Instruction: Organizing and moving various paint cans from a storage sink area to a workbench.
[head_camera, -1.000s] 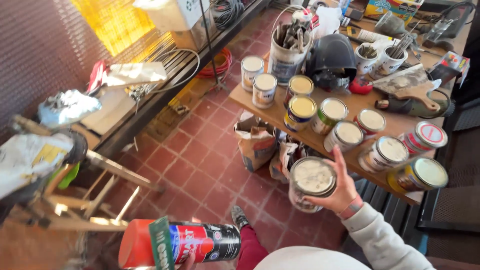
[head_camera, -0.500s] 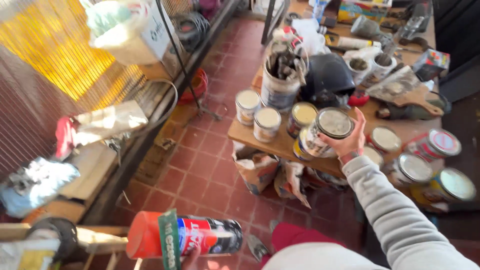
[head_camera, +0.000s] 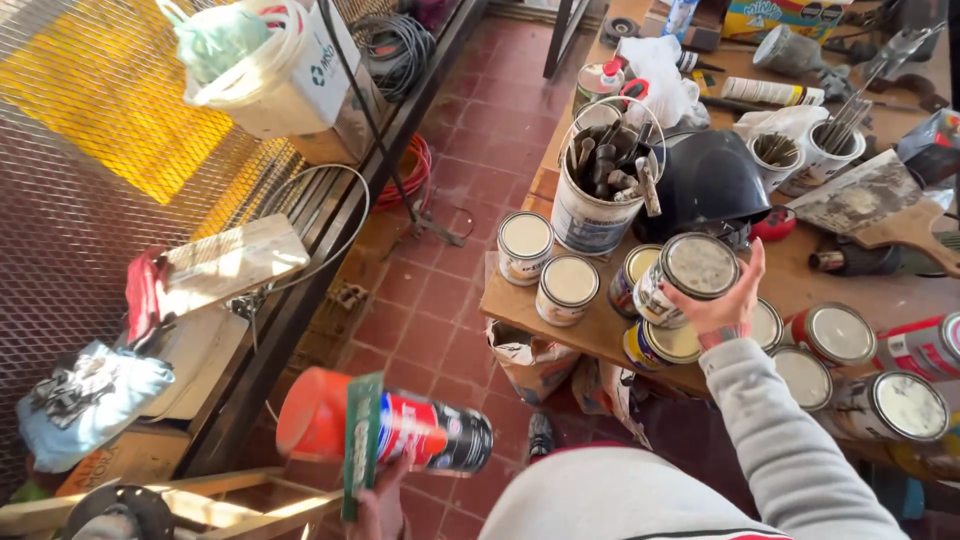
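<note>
metal tins crowded the near edge of the wooden table on the right of the scene. the right hand was over that edge, fingers wrapped around a dusty paint can with a pale, dirty lid; the can was held tilted, just above 2 other tins, one of them a yellow-sided can right below it. it seemed lifted, not resting, though the contact under it was hidden by the hand.

the left hand was low and near, at the bottom of the view, fingers clenched on a red and black can with an orange cap, lying sideways over the red tile floor, together with a green flat piece whose kind i could not tell.

as a judgement, the handling of cans was in the middle: 2 cans were in the hands, while many stayed on the table, such as 2 white-lidded tins at the left corner and a big bucket of tools behind them. more tins lay to the right. none of them looked opened.
</note>
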